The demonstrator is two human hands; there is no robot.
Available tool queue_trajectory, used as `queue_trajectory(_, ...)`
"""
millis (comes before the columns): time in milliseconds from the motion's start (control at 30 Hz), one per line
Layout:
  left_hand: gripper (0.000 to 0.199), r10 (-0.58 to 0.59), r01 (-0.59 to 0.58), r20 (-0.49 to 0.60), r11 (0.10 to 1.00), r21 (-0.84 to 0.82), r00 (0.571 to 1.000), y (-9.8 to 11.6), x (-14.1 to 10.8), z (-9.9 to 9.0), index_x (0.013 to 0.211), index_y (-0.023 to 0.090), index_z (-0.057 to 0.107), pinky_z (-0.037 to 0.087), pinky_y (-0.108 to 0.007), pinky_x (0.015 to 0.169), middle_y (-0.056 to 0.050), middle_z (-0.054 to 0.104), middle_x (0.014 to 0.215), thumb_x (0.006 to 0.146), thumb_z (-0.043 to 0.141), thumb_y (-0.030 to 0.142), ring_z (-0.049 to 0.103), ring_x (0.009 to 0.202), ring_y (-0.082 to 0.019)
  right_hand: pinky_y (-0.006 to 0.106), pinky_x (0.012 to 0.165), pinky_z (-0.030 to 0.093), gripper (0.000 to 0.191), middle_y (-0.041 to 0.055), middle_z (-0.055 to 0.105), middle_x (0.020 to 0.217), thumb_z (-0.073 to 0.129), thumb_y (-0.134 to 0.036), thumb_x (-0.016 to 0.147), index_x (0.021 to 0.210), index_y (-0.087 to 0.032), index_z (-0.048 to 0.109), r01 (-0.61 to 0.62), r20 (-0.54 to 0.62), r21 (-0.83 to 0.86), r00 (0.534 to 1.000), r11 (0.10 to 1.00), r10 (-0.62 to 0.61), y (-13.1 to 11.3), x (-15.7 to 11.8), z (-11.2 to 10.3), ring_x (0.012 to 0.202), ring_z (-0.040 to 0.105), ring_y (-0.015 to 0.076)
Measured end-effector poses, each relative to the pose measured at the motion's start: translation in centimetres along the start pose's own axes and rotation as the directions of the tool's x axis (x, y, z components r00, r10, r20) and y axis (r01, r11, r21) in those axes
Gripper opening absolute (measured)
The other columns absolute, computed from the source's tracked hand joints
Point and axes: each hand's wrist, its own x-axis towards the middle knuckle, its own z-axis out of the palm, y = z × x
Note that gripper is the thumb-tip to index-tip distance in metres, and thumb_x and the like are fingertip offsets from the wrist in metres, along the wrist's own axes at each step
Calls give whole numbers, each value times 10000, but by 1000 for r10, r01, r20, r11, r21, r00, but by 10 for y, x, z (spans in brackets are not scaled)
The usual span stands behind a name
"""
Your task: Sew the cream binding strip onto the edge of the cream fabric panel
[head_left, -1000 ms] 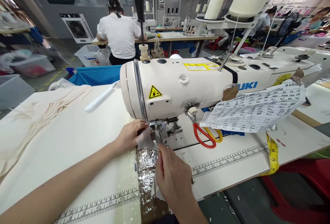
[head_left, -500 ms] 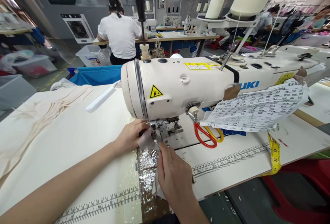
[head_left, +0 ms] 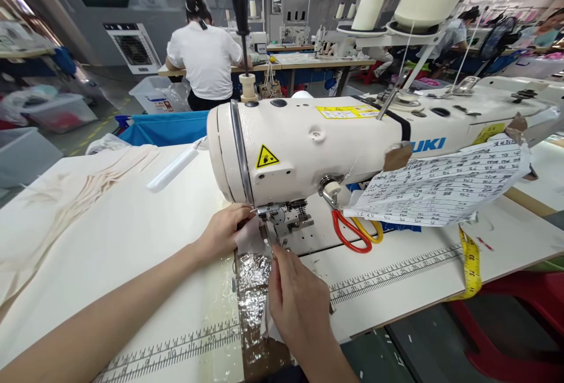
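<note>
Barely shifted, pale fabric (head_left: 249, 238) seems steadied at the industrial sewing machine (head_left: 304, 142), grasped by the left hand (head_left: 220, 230); the right hand's (head_left: 302, 294) grasp cannot be told.

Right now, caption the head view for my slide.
Left hand touching pale fabric at a sewing machine, right hand close by, scissors lying to the right.

On your big cream metal sewing machine (head_left: 304, 151), you can read the blue letters (head_left: 428, 145) "UKI". A yellow triangle sign (head_left: 267, 157) with a black picture sits near its round end. Your flat white table (head_left: 141, 218) has a black-marked ruler strip (head_left: 176, 352) showing 10 and 12. The writing on your lined white paper (head_left: 440, 186) is too small to read.
</note>
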Motion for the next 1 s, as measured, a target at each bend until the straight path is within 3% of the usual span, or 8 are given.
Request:
queue_trajectory(233, 340, -8, 8, 8, 1000, 10, 1000, -2, 0, 1, 845, 169, 657, 509, -290, 682, -54, 686, 838, 974, 411, 366, 637, 772, -177, 245, 433, 424, 346, 57, 727, 800, 349, -130, 977, 1092, -117, 675, 8, 5, -25, 1000, 1000, -8, 0, 2, 0, 541, 665, 157)
queue_trajectory(633, 265, 209, -197, -106, 974, 112, 972, -6, -3, 6, 902, 147, 632, 518, -270, 638, -70, 675, 845, 986, 430, 297, 641, 757, -170, 217, 454, 465, 361, 80, 739, 834, 333, -130, 998, 1107, -86, 674, 25, 7, -51, 1000, 998, -24, 1, 0, 3, 595, 697, 149)
queue_trajectory(833, 278, 149, -140, -57, 981, 135, 987, -5, -3, 8, 950, 155, 636, 529, -301, 658, -84, 673, 898, 977, 410, 314, 647, 809, -200, 232, 465, 476, 330, 81, 738, 830, 369, -104, 981, 1103, -76, 674, 38, -26, -60, 999, 997, -39, 1, 1, 6, 614, 703, 162)
queue_trajectory(1000, 308, 53, -52, -19, 997, 61, 998, -5, -1, 5, 896, 174, 643, 526, -308, 690, -66, 677, 856, 976, 403, 349, 641, 797, -194, 235, 450, 455, 337, 72, 740, 818, 358, -120, 986, 1090, -94, 677, 37, -39, -47, 998, 998, -39, 2, 2, 5, 582, 691, 155)
